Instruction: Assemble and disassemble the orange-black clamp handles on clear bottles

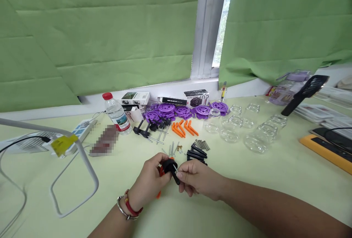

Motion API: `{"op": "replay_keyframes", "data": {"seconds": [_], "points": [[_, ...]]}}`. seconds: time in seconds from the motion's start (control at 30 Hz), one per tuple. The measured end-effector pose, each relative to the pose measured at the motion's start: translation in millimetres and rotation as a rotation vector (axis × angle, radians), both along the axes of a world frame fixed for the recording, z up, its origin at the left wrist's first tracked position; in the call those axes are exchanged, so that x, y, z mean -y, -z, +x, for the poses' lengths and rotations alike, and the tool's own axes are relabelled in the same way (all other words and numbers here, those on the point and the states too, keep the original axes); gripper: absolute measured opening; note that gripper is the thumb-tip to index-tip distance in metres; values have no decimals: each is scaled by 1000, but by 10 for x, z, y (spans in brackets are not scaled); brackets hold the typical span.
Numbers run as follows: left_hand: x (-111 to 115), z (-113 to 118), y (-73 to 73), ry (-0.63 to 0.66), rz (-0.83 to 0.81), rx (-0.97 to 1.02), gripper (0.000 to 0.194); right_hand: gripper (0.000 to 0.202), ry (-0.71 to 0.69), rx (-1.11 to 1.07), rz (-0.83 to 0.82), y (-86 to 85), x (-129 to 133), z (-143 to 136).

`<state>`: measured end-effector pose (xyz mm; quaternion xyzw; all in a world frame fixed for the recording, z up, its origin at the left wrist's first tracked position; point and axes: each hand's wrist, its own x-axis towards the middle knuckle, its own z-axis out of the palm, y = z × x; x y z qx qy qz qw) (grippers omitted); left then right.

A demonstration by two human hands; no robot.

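Note:
Near the front of the table, my left hand (150, 176) is closed around a black round plastic part (169, 164) with a stubby black handle. An orange piece (158, 195) shows beneath that hand, partly hidden by the fingers. My right hand (202, 179) pinches a thin metal rod (175, 168) against the black part; whether it enters a hole cannot be seen. Just beyond lie loose metal rods (172, 148), small brass fittings (179, 149), black handles (196, 153) and a cluster of springs or screws (201, 144). Farther back are orange levers (184, 128) and black parts with rods (152, 130).
Purple plastic parts (166, 108) line the back beside small boxes (196, 99). A water bottle (117, 115) stands left of them. Clear glass jars (255, 143) and a black spatula (305, 93) occupy the right. A bent grey metal frame (95, 181) rises at left.

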<state>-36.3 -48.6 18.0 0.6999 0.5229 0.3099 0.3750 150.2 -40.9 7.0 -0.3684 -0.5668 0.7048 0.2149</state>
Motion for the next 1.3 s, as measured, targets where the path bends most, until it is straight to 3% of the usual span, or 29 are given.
{"op": "replay_keyframes", "data": {"seconds": [0.1, 0.27, 0.37, 0.47, 0.63, 0.73, 0.8, 0.93, 1.03, 1.1, 1.17, 1.3], "points": [[16, 3, 19, 12, 12, 54, 50, 42, 33, 29, -49, -46, -9, -36], [4, -42, -60, 108, -15, 145, 19, 46, 87, 50, -26, -107, -125, -43], [-9, -58, -104, 200, -60, 221, 25, 43, 205, -84, -124, -119, -199, -124], [-19, -78, -129, 243, -2, 233, 28, 39, 236, -100, -189, -93, -270, -217], [-47, -223, -193, 314, -5, 195, 23, 35, 278, -156, -143, -63, -495, -250], [-72, -350, -225, 360, -113, 310, 25, 28, 422, -62, 93, -81, -647, -282], [-101, -418, -219, 304, -179, 467, 32, 21, 399, 102, 420, -75, -692, -343], [-195, -480, -149, 77, -193, 798, 36, 15, -36, 524, 1139, 30, -629, -490], [-267, -486, -92, -87, -210, 930, 27, 21, -285, 744, 1363, 128, -557, -530], [-297, -478, -69, -166, -227, 970, 24, 22, -286, 735, 1322, 151, -544, -524], [-308, -457, -56, -199, -239, 979, 25, 21, -136, 584, 1144, 126, -552, -524], [-295, -379, -23, -174, -207, 942, 28, 23, 182, 94, 405, 10, -557, -614]]}}
